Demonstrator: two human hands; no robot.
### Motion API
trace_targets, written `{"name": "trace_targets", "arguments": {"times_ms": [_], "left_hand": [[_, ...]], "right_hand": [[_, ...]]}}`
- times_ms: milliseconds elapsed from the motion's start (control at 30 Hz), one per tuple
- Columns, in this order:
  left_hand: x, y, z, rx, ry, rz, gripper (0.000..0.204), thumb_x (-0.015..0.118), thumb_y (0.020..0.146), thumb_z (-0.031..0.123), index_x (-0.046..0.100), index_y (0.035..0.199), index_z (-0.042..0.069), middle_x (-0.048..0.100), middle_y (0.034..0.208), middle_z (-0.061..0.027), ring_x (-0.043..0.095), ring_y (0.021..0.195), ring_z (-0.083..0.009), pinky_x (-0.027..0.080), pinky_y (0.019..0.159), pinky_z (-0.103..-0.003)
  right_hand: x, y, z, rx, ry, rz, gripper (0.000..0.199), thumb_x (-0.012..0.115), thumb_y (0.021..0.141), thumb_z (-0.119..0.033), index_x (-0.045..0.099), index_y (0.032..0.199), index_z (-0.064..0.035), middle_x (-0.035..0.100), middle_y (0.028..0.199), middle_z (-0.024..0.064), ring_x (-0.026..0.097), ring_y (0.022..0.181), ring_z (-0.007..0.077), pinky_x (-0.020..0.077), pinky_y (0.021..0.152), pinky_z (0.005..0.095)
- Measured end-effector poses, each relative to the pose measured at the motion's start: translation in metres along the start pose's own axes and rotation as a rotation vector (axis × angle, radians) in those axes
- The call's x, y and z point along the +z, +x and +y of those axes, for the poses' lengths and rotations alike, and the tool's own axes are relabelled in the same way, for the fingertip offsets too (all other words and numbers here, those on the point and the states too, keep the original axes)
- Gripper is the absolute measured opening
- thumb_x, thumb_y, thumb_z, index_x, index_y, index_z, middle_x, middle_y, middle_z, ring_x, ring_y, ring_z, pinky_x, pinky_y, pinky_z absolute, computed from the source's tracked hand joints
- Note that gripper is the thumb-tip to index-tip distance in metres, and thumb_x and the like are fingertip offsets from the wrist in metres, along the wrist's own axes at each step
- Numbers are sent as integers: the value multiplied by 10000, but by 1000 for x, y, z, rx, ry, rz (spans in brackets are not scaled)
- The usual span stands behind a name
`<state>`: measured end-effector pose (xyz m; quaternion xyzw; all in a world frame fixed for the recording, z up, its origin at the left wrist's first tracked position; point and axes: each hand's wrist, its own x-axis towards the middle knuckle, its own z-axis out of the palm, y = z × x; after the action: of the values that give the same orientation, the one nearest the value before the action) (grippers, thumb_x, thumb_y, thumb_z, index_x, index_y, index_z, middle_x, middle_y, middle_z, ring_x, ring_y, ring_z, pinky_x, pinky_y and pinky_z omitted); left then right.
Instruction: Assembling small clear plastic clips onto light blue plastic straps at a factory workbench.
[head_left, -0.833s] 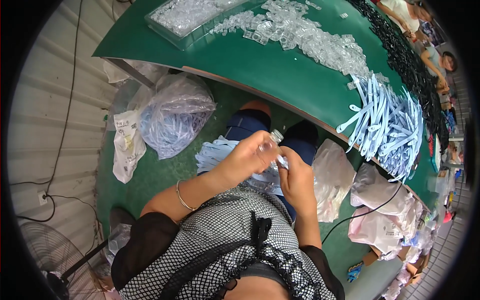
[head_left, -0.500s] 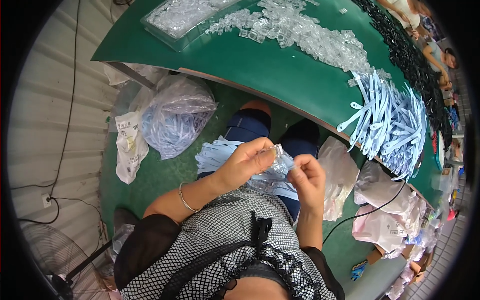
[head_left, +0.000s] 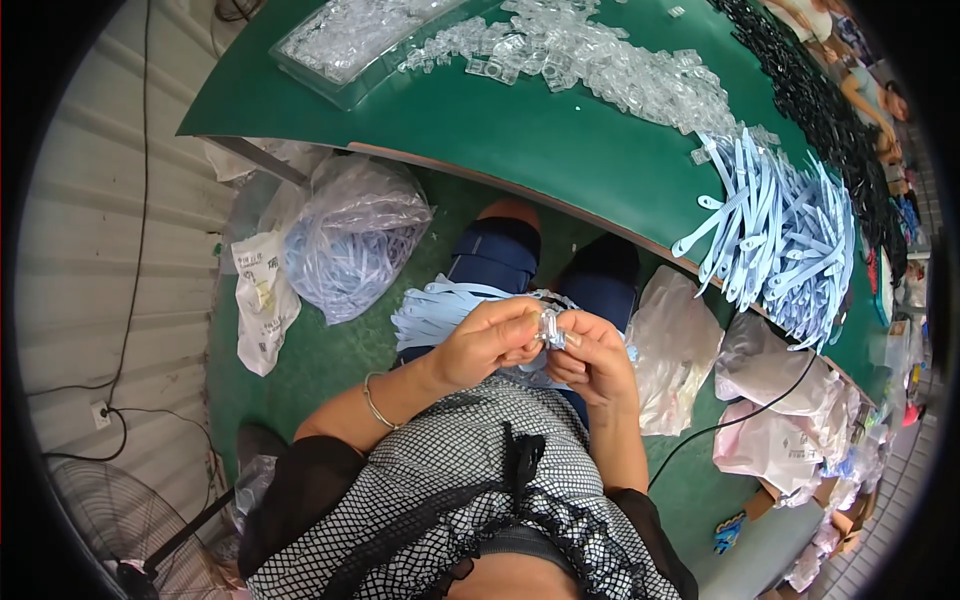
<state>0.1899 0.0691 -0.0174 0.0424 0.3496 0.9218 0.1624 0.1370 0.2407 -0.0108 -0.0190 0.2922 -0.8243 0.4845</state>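
My left hand (head_left: 490, 342) and my right hand (head_left: 592, 358) meet above my lap, both pinching a small clear plastic clip (head_left: 551, 329) between the fingertips. Under the hands a bundle of light blue plastic strips (head_left: 440, 308) lies across my knees. On the green table (head_left: 520, 130) ahead lie a pile of light blue strips (head_left: 785, 235) at the right and a heap of clear plastic clips (head_left: 590, 65) in the middle.
A clear tray of clips (head_left: 345, 38) sits at the table's far left. Black parts (head_left: 835, 100) run along the far right edge. Plastic bags (head_left: 350, 240) of strips lie on the green floor at my left, more bags (head_left: 760, 400) at my right. A fan (head_left: 110, 520) stands lower left.
The hands parted slightly, then came back together lower over the lap, both now pinching the clear clip.
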Motion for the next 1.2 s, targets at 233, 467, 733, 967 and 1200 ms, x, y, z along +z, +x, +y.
{"name": "trace_targets", "arguments": {"times_ms": [233, 467, 733, 967, 1200], "left_hand": [[2, -3, 9, -75, 175, -41, 248, 429, 919, 241, 489, 849, 10, 440, 696, 3, 349, 582, -48, 299, 518, -197], [5, -9, 15, 99, 711, 184, 126, 524, 870, 134, 525, 851, 10, 477, 680, 26, 401, 608, -39, 340, 540, -197], [3, -10, 20, 84, 792, 67, 92, 530, 855, 88, 545, 870, -1, 532, 742, -16, 472, 659, -62, 393, 598, -216], [10, -10, 29, -49, 522, 116, 89, 474, 879, 63, 516, 952, 33, 542, 784, -24, 485, 634, -55, 402, 576, -177], [6, -11, 26, -210, 74, 76, 91, 473, 875, 110, 455, 810, 49, 533, 753, -45, 500, 617, -77, 431, 550, -204]], "right_hand": [[5, -2, -1, -102, -160, 58, 132, 523, 850, -110, 521, 880, 18, 433, 610, -9, 337, 476, 44, 257, 437, 187], [27, 3, 6, -691, -1407, 241, 95, 538, 775, -50, 524, 848, 10, 430, 989, 74, 460, 835, 153, 403, 666, 257], [13, 1, 13, -470, -317, 3, 181, 551, 811, -169, 532, 748, 0, 399, 946, 63, 398, 724, 111, 346, 618, 230], [8, 6, 10, -566, -953, 129, 196, 646, 733, -58, 558, 881, 35, 468, 955, 81, 500, 820, 141, 422, 713, 247], [12, 5, 14, -548, -861, 72, 246, 675, 725, -78, 560, 910, 37, 500, 889, 69, 494, 787, 129, 407, 682, 226]]}}
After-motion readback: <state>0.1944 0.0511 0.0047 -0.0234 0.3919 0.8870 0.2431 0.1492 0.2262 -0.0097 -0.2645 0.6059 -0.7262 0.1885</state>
